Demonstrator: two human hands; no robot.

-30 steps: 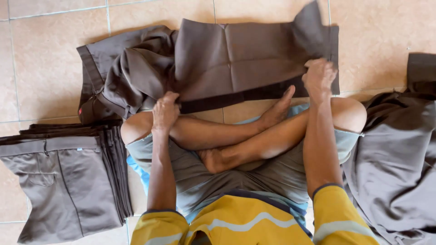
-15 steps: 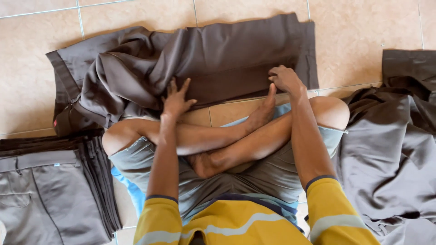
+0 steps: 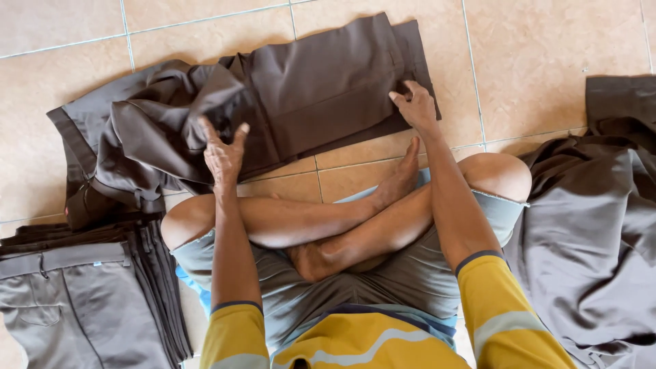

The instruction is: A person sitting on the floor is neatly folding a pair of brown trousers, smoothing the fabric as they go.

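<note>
Brown trousers [image 3: 321, 96] lie on the tiled floor [image 3: 547, 41], just beyond the person's crossed legs. Long axis runs left to right: crumpled waist end at left, flat leg ends at right, tilted slightly far. Right hand [image 3: 415, 106] rests on the near right hem, fingers curled onto the cloth. Left hand [image 3: 222, 154] sits at the bunched middle, fingers spread and raised. A stack of folded trousers [image 3: 82, 301] lies near left; loose brown garments [image 3: 594, 225] at right.

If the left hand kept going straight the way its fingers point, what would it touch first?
Most likely the rumpled brown trousers: the left hand points up and away over them, seemingly just above the cloth.
</note>
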